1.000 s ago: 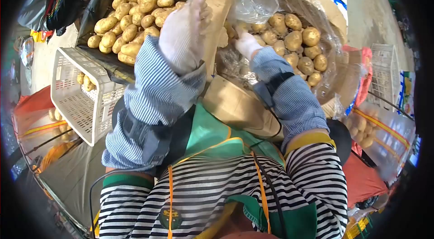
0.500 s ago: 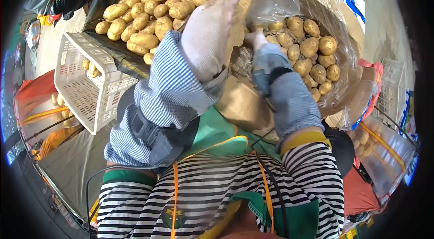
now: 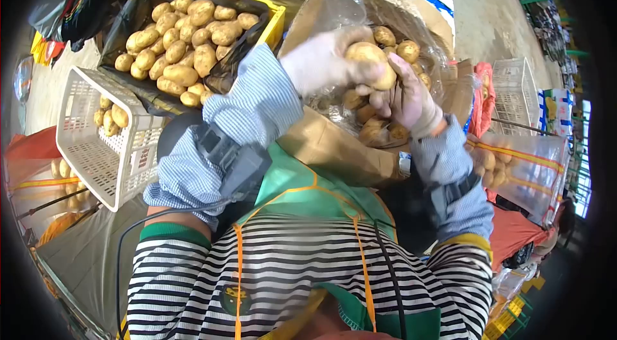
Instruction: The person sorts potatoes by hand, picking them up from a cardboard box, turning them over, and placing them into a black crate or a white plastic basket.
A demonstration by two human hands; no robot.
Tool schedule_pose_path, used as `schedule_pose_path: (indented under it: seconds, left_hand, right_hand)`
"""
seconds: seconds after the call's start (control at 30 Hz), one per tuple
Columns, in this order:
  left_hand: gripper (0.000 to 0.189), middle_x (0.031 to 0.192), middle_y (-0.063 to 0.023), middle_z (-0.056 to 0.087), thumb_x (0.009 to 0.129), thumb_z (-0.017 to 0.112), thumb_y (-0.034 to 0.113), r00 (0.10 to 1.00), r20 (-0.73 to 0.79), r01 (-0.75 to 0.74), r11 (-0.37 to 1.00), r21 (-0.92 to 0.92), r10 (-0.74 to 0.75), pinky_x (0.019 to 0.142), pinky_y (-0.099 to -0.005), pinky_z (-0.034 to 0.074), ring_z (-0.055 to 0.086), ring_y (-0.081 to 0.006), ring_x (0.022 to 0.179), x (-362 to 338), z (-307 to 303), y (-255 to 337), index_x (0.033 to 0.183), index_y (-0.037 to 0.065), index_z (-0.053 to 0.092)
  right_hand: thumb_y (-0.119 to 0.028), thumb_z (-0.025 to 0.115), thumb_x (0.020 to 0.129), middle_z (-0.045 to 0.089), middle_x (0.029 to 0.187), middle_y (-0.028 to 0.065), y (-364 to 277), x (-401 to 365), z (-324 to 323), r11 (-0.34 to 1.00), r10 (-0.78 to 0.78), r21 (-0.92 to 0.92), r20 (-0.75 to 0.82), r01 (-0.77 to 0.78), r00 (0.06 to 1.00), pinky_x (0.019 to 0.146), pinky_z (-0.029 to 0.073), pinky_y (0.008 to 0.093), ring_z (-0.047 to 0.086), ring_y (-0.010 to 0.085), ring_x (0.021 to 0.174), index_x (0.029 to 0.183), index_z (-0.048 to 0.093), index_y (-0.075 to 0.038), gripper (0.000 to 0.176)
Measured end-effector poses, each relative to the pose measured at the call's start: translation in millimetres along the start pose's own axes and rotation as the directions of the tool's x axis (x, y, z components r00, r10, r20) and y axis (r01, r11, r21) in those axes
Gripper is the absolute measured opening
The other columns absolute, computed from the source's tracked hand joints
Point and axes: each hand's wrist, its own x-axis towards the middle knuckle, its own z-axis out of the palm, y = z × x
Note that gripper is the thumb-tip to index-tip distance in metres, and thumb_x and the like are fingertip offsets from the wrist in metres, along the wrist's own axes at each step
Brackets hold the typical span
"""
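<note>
Over the cardboard box (image 3: 347, 153), my left hand (image 3: 324, 60) in a pale glove, slightly blurred, is closed round a large yellow-brown potato (image 3: 370, 57). My right hand (image 3: 414, 99), also gloved, meets the same potato from the right, its fingers curled at the lower side and the thumb near the top. Beneath both hands, more potatoes (image 3: 407, 51) lie in the box's clear plastic lining (image 3: 347, 9). Part of that pile is hidden by my hands.
Left of the box, a yellow crate (image 3: 275, 26) lined with black plastic holds many potatoes (image 3: 177, 51). A white basket (image 3: 106, 141) lies tilted at the left with several potatoes inside. Another white basket (image 3: 514, 92) and a clear bag of potatoes (image 3: 514, 170) are at the right.
My left hand has come down from beside the box flap to a potato. My right hand has risen from the pile to the same potato. The view has shifted.
</note>
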Motion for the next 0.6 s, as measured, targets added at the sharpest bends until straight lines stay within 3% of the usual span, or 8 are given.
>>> schedule_pose_path:
  seconds: [0.23, 0.3, 0.33, 0.37, 0.43, 0.47, 0.57, 0.6]
  left_hand:
    - [0.055, 0.116, -0.0098, 0.064, 0.097, 0.061, 0.034, 0.990, -0.142, 0.068, 0.892, 0.447, -0.004, 0.095, -0.0290, 0.048, 0.060, -0.0148, 0.106, -0.4, 16.0, -15.0, 0.139, 0.000, 0.046]
    - [0.051, 0.105, -0.0112, 0.066, 0.093, 0.065, 0.028, 0.988, -0.057, -0.151, 0.969, -0.197, 0.142, 0.089, -0.0301, 0.051, 0.063, -0.0177, 0.097, 3.9, 15.3, -22.9, 0.130, -0.004, 0.049]
    - [0.054, 0.110, -0.0108, 0.064, 0.089, 0.070, 0.027, 1.000, 0.003, -0.026, 0.998, 0.054, 0.026, 0.092, -0.0290, 0.050, 0.061, -0.0166, 0.104, 3.2, 11.5, -26.9, 0.131, -0.001, 0.049]
    - [0.054, 0.110, -0.0108, 0.064, 0.089, 0.070, 0.027, 1.000, -0.001, -0.025, 0.998, 0.062, 0.025, 0.092, -0.0290, 0.050, 0.061, -0.0166, 0.104, 0.8, 14.2, -22.6, 0.131, -0.001, 0.049]
    - [0.051, 0.122, -0.0097, 0.061, 0.094, 0.064, 0.029, 0.996, 0.058, -0.080, 0.978, 0.191, 0.071, 0.097, -0.0294, 0.048, 0.057, -0.0155, 0.114, -6.9, 25.4, -6.3, 0.133, 0.000, 0.050]
    - [0.051, 0.117, -0.0092, 0.063, 0.088, 0.070, 0.023, 0.999, 0.013, -0.032, 0.955, 0.294, 0.029, 0.097, -0.0293, 0.048, 0.057, -0.0154, 0.114, -7.7, 29.7, 1.2, 0.129, -0.002, 0.052]
    - [0.049, 0.111, -0.0092, 0.066, 0.091, 0.065, 0.027, 0.991, -0.120, 0.059, 0.997, 0.054, -0.052, 0.095, -0.0294, 0.048, 0.060, -0.0166, 0.109, -1.0, 18.9, -3.6, 0.128, -0.003, 0.053]
    - [0.046, 0.106, -0.0111, 0.068, 0.095, 0.055, 0.034, 0.990, -0.136, -0.055, 0.981, -0.183, 0.030, 0.084, -0.0284, 0.053, 0.066, -0.0188, 0.093, 2.1, 12.7, -2.8, 0.124, -0.002, 0.056]
  right_hand:
    - [-0.060, 0.035, 0.098, 0.061, 0.078, 0.0116, 35.4, -9.1, 8.4, 0.991, -0.134, -0.001, -0.134, 0.135, 0.982, 0.037, 0.035, 0.0219, 0.046, 0.0129, 0.044, 0.117, 0.058, -0.011, 0.057]
    - [-0.052, 0.032, 0.101, 0.063, 0.097, 0.0111, 26.0, -5.1, 2.6, 0.852, -0.034, 0.493, 0.393, -0.179, 0.919, 0.051, 0.039, 0.0161, 0.048, 0.0084, 0.054, 0.127, 0.051, -0.009, 0.054]
    - [-0.050, 0.032, 0.102, 0.062, 0.100, 0.0107, 30.3, -0.9, -7.4, 0.874, -0.119, 0.458, 0.525, -0.162, 0.843, 0.055, 0.042, 0.0182, 0.050, 0.0084, 0.062, 0.128, 0.049, -0.009, 0.052]
    - [-0.050, 0.032, 0.102, 0.062, 0.100, 0.0107, 30.4, -4.2, -6.3, 0.873, -0.123, 0.459, 0.531, -0.163, 0.838, 0.055, 0.042, 0.0182, 0.050, 0.0084, 0.062, 0.128, 0.049, -0.009, 0.052]
    - [-0.049, 0.031, 0.102, 0.061, 0.104, 0.0108, 31.1, -14.0, -2.2, 0.998, -0.056, -0.006, 0.008, 0.056, 0.998, 0.061, 0.045, 0.0196, 0.052, 0.0105, 0.072, 0.127, 0.050, -0.007, 0.053]
    - [-0.050, 0.036, 0.101, 0.060, 0.110, 0.0098, 29.9, -3.4, -11.8, 0.821, 0.037, 0.506, 0.413, -0.264, 0.910, 0.066, 0.045, 0.0198, 0.055, 0.0127, 0.083, 0.127, 0.050, -0.003, 0.055]
    - [-0.049, 0.037, 0.101, 0.063, 0.106, 0.0085, 33.3, 7.5, -20.8, 0.861, -0.045, 0.447, 0.542, -0.242, 0.839, 0.066, 0.045, 0.0191, 0.058, 0.0131, 0.086, 0.127, 0.051, 0.001, 0.057]
    - [-0.046, 0.040, 0.101, 0.065, 0.096, 0.0076, 24.2, -7.1, -17.8, 0.986, 0.067, 0.131, 0.253, -0.103, 0.965, 0.061, 0.044, 0.0207, 0.059, 0.0115, 0.079, 0.122, 0.056, 0.002, 0.054]
